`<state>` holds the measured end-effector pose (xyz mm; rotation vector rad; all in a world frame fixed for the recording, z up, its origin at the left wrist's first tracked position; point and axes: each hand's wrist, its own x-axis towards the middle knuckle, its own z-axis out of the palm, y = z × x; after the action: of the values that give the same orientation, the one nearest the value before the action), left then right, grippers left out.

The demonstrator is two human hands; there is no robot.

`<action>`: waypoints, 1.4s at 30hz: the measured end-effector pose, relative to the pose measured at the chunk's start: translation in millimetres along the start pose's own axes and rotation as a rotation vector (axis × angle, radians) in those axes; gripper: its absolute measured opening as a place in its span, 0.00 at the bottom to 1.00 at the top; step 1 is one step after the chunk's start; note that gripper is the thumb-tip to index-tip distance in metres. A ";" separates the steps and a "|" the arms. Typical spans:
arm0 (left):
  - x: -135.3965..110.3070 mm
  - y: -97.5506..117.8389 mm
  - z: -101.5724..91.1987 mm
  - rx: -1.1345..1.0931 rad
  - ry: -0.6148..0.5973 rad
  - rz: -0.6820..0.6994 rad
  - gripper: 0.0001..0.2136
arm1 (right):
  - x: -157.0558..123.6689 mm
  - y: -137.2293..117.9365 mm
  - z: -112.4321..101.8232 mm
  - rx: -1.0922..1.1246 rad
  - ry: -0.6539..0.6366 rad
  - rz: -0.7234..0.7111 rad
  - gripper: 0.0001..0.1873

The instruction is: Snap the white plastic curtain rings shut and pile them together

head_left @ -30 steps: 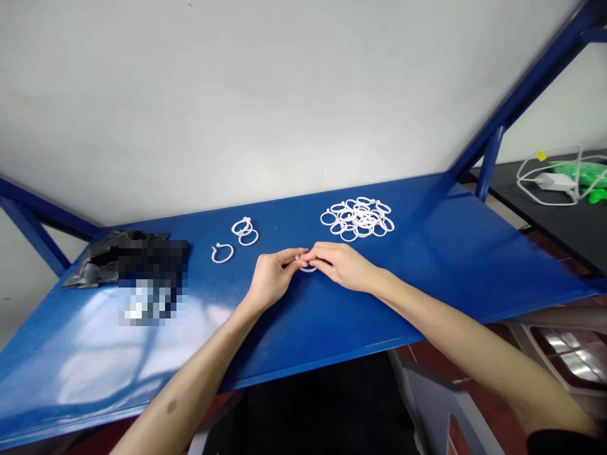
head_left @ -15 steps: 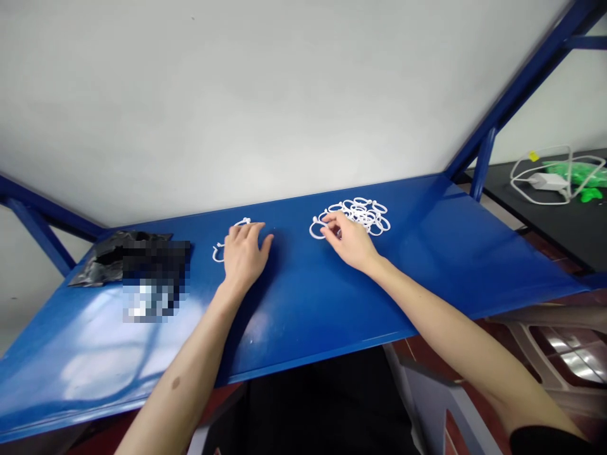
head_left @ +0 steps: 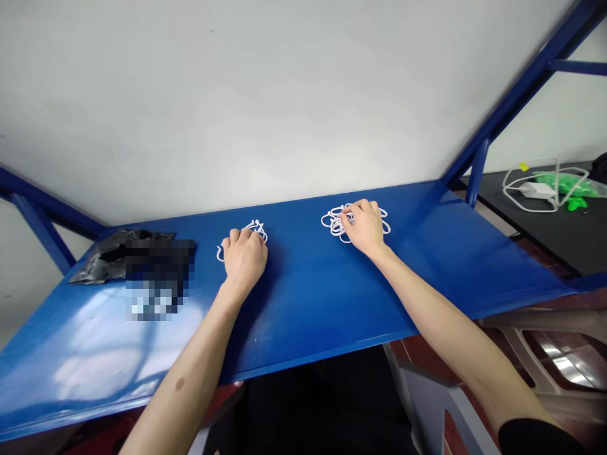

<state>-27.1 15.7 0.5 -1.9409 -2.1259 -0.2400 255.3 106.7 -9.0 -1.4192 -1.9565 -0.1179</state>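
My left hand (head_left: 245, 258) rests palm down on the blue table (head_left: 303, 297), its fingers curled over a few white plastic curtain rings (head_left: 257, 225). Parts of these rings show beyond the fingers and to the left of the hand. To the right, my right hand (head_left: 366, 230) covers part of a pile of several similar rings (head_left: 337, 225). Its fingers bend down into the pile, with the thumb on the left side against the rings. Both sets of fingertips are mostly hidden, so exactly which rings they grip does not show.
A black plastic bag (head_left: 111, 256), partly pixelated, lies on the left of the table. Behind is a pale wall (head_left: 284, 114); blue frame bars (head_left: 478, 170) rise at the sides. A black table (head_left: 535, 227) at right bears a white cable with adapter (head_left: 538, 189) and green plastic (head_left: 566, 184).
My right hand has left the single ring at the pile's left edge and moved right over the pile, which looks more bunched. My left fingers have curled in, and more rings show beside them.
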 end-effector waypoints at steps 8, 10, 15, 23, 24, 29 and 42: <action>-8.4 7.1 -12.7 -0.107 -0.029 0.013 0.09 | -8.6 -16.0 -16.3 0.080 0.015 -0.078 0.09; -10.4 9.9 -15.1 -0.177 -0.033 0.040 0.08 | -14.7 -25.4 -19.5 0.141 -0.005 -0.128 0.09; -17.1 22.2 -19.2 -0.442 -0.060 0.166 0.04 | -33.0 -51.9 -24.7 0.357 -0.219 -0.279 0.08; -29.4 43.7 -19.6 -0.635 0.054 0.234 0.03 | -44.9 -71.0 -26.0 0.613 -0.514 -0.163 0.07; -30.4 45.0 -19.3 -0.621 0.076 0.258 0.01 | -44.7 -71.4 -26.2 0.669 -0.518 -0.107 0.06; -34.4 47.5 -18.4 -0.661 0.160 0.375 0.05 | -44.4 -72.1 -26.2 0.862 -0.507 0.015 0.08; -28.3 48.0 -28.9 -1.112 -0.096 -0.035 0.13 | -44.9 -68.5 -28.9 0.614 -0.350 -0.160 0.06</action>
<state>25.0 -14.9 17.5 -2.4075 -2.2877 -1.6482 216.9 30.7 8.2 -0.9159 -2.1230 0.6461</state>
